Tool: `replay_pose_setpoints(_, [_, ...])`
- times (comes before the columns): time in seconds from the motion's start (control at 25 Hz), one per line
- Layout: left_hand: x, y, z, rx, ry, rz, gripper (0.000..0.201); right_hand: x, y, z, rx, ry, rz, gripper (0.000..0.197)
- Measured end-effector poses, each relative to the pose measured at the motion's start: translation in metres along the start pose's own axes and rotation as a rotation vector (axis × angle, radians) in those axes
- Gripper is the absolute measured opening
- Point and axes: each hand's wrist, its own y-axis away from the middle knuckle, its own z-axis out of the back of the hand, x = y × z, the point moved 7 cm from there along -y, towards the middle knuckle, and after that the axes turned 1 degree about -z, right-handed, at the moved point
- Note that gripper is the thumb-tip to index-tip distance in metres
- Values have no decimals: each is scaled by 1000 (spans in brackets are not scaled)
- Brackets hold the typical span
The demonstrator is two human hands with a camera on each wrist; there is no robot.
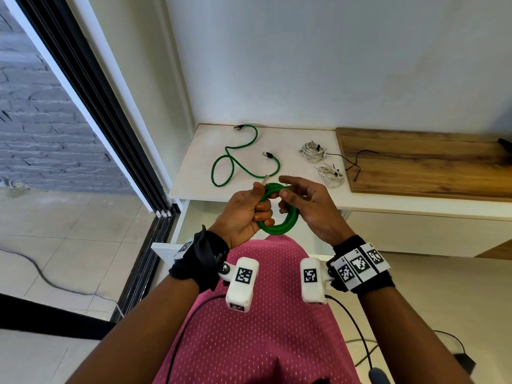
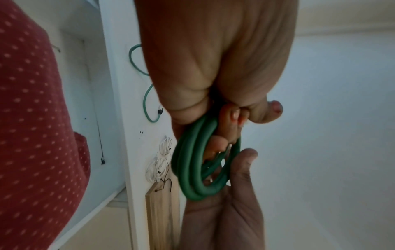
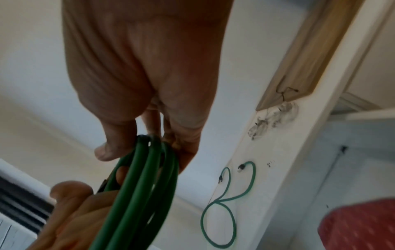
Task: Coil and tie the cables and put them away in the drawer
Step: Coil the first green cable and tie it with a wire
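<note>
A green cable coil (image 1: 279,227) of several loops hangs between my hands above the open white drawer (image 1: 194,214). My left hand (image 1: 261,203) grips the coil's left side, fingers curled round the loops and thumb on top. My right hand (image 1: 288,198) pinches the coil's upper right, its index finger stretched out above. The left wrist view shows the coil (image 2: 192,169) under my left hand's fingertips (image 2: 235,115). The right wrist view has the loops (image 3: 145,186) running between thumb and fingers. A second green cable (image 1: 213,173) lies loose on the white cabinet top (image 1: 194,151).
Two tied bundles of white cable (image 1: 313,152) (image 1: 331,176) lie on the cabinet top, right of the loose green one. A thin black wire (image 1: 357,159) trails onto a wooden board (image 1: 429,162). A black sliding door frame (image 1: 110,120) stands at the left.
</note>
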Motion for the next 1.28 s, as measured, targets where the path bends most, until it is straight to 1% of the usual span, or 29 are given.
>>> replay_pose_setpoints(0.04, [1, -1, 3, -41, 46, -10, 44, -7, 1, 1, -14, -48, -47, 40])
replay_pose_setpoints(0.12, [2, -1, 10, -103, 62, -16, 40, -19, 4, 0, -10, -60, -119, 30])
replay_pose_setpoints(0.16, [2, 1, 13, -110, 21, -1, 39, -22, 5, 1, -18, -42, -133, 24])
replay_pose_setpoints(0.24, [3, 7, 15, -81, -115, 55, 37, -25, 5, 6, -54, 14, -127, 20])
replay_pose_setpoints(0.28, [4, 10, 16, -56, -163, 95, 42, -24, 4, 7, -63, 69, -118, 20])
replay_pose_setpoints(0.32, [5, 12, 18, -31, -179, 139, 53, -23, 3, 8, -65, 152, -105, 20])
replay_pose_setpoints(0.36, [6, 13, 20, -8, -168, 178, 64, -21, 2, 9, -61, 258, -89, 20])
replay_pose_setpoints(0.4, [6, 13, 21, 2, -157, 199, 70, -18, 1, 10, -52, 360, -72, 21])
replay_pose_setpoints(0.44, [4, 13, 22, 2, -171, 200, 66, -16, 1, 9, -44, 428, -59, 22])
replay_pose_setpoints(0.56, [-7, 13, 26, -39, -270, 134, 29, -9, 0, 10, -57, 462, -12, 22])
replay_pose_setpoints(0.6, [-10, 13, 27, -44, -251, 111, 24, -5, 1, 14, -84, 453, 14, 23])
replay_pose_setpoints(0.72, [-17, 13, 25, 7, -214, 103, 29, 5, 1, 23, -139, 434, 78, 26])
replay_pose_setpoints(0.84, [-20, 13, 19, 43, -237, 94, 32, 8, -1, 19, -67, 321, 61, 28])
replay_pose_setpoints(0.88, [-21, 14, 17, 36, -215, 79, 31, 7, -2, 17, -29, 308, 56, 29])
replay_pose_setpoints(0.92, [-23, 13, 17, 18, -192, 47, 30, 7, -4, 18, -1, 364, 69, 32])
replay_pose_setpoints(1.0, [-32, 11, 23, -49, -189, -65, 26, 8, -5, 22, 30, 637, 130, 41])
replay_pose_setpoints(1.04, [-39, 12, 27, -85, -211, -120, 25, 7, -6, 26, 28, 777, 131, 48])
replay_pose_setpoints(1.08, [-45, 13, 29, -106, -236, -158, 26, 5, -6, 31, 43, 881, 90, 56])
replay_pose_setpoints(1.12, [-51, 15, 27, -103, -264, -178, 27, 3, -4, 32, 96, 948, 30, 63])
replay_pose_setpoints(1.16, [-56, 17, 23, -89, -302, -189, 30, 2, -1, 28, 185, 972, -13, 69])
replay_pose_setpoints(1.2, [-60, 18, 18, -63, -345, -194, 32, 6, 2, 20, 257, 934, -18, 75])
replay_pose_setpoints(1.24, [-62, 20, 12, -24, -383, -193, 34, 14, 2, 8, 278, 846, 20, 79])
replay_pose_setpoints(1.28, [-62, 21, 5, 31, -398, -186, 35, 24, 1, -3, 239, 762, 94, 83])
